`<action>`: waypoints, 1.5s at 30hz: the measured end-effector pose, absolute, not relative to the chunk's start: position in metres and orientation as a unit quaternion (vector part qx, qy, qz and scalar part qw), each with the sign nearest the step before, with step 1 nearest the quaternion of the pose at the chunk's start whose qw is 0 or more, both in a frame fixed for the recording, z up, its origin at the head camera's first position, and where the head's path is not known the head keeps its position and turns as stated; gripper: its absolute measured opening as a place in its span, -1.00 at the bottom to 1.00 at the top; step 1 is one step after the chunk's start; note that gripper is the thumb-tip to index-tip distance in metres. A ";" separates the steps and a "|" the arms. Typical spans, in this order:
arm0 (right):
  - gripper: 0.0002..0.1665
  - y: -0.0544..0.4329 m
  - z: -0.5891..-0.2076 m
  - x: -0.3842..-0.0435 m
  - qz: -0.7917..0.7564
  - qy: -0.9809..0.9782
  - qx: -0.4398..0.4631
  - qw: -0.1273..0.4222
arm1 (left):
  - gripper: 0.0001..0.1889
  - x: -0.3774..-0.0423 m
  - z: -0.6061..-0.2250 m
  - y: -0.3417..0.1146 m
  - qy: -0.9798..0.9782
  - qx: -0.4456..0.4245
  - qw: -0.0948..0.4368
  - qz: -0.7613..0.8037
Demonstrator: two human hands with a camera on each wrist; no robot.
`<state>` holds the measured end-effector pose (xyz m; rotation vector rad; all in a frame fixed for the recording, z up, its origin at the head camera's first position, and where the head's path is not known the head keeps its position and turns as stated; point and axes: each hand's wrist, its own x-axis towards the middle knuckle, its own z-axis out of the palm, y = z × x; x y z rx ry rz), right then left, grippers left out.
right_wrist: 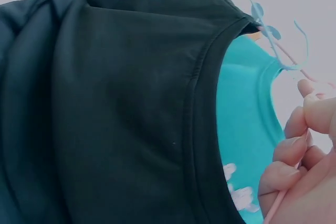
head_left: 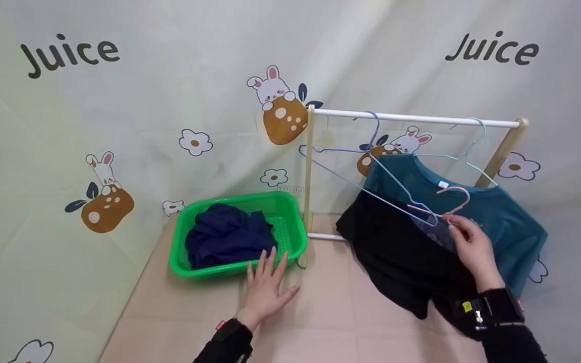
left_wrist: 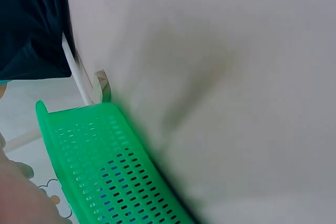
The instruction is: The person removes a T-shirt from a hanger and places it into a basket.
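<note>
My right hand (head_left: 474, 247) grips a pink hanger (head_left: 468, 196) just below its hook. From that hanger a black shirt (head_left: 401, 257) hangs in front of the rack; its wide neckline shows in the right wrist view. Behind it a teal shirt (head_left: 520, 222) hangs on a mint hanger (head_left: 483, 133). A bare blue hanger (head_left: 378, 123) hangs on the rack's white bar (head_left: 421, 118), left of the teal shirt. My left hand (head_left: 266, 292) has its fingers spread at the front rim of a green basket (head_left: 205, 274); I cannot tell whether they touch it. Inside lies a crumpled navy garment (head_left: 230, 234).
The rack's wooden left post (head_left: 309, 176) stands beside the basket, with a low white rail (head_left: 327, 236) running right. A pinkish tabletop (head_left: 321, 312) lies under everything. A printed curtain (head_left: 194, 91) hangs close behind the rack and basket.
</note>
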<state>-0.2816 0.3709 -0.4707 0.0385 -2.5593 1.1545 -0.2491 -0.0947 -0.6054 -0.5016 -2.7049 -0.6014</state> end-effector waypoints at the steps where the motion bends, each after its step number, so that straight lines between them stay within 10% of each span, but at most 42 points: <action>1: -0.53 0.372 -0.474 -0.280 0.407 -0.898 0.012 0.166 | -0.15 -0.248 -0.606 -0.094 -0.948 -0.174 0.161 -0.213; 16: -0.77 0.364 -0.531 -0.262 0.367 -0.893 0.083 0.247 | -0.14 -0.244 -0.607 -0.080 -0.952 -0.171 0.142 -0.212; 45: -0.54 0.290 -0.515 -0.254 0.361 -0.823 0.347 0.270 | -0.25 -0.256 -0.574 -0.039 -0.888 -0.268 0.279 -0.248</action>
